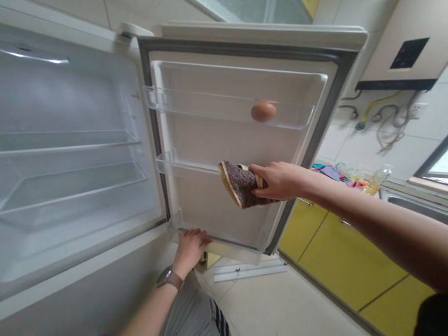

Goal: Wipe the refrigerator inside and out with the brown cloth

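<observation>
My right hand grips a folded brown cloth with a pale edge, in front of the middle shelf of the opened fridge door. At the door's bottom rack, my left hand rests with its fingers curled over the rim; a watch is on that wrist. An egg sits in the clear upper rack, right of its middle. Part of the middle rack is hidden behind the cloth and my right hand.
Glass shelves span the fridge interior at left. Yellow cabinets run along the right, with a bottle, colourful cloths and a sink above. A water heater hangs on the wall. A white strip lies on the floor.
</observation>
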Available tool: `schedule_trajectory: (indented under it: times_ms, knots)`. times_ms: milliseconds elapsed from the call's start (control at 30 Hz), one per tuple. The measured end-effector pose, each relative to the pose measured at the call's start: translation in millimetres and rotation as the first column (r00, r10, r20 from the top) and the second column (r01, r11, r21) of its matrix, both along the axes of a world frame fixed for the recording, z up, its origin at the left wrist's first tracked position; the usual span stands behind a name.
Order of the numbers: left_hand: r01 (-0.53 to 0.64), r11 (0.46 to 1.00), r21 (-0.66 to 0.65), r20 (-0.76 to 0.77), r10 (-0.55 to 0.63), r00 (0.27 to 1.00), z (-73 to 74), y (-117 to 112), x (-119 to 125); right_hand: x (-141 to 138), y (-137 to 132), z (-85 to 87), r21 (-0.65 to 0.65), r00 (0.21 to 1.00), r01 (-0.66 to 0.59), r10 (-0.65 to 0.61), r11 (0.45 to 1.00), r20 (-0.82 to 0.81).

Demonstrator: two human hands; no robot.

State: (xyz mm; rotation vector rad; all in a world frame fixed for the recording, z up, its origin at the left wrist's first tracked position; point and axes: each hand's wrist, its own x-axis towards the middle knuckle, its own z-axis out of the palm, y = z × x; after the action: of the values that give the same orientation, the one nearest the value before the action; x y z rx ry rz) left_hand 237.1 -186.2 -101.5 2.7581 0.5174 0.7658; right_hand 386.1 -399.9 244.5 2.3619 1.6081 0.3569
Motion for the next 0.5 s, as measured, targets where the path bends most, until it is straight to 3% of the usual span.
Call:
schedule_trajectory:
  times_ms: [300, 500]
  knots:
    - [-0.013, 1.000, 0.027, -0.022, 0.014, 1.000, -0.4, -2.5, 3.8, -1.0, 25.5, 3.1, -0.030, 0.997, -0.040, 0.038, 0.999, -0.074]
    - [-0.027, 1.000, 0.010, -0.013, 0.027, 1.000, 0.3, -7.4, 6.9, -6.0, 69.4, 7.7, -0.062, 0.987, -0.126, 0.119, 0.990, -0.112]
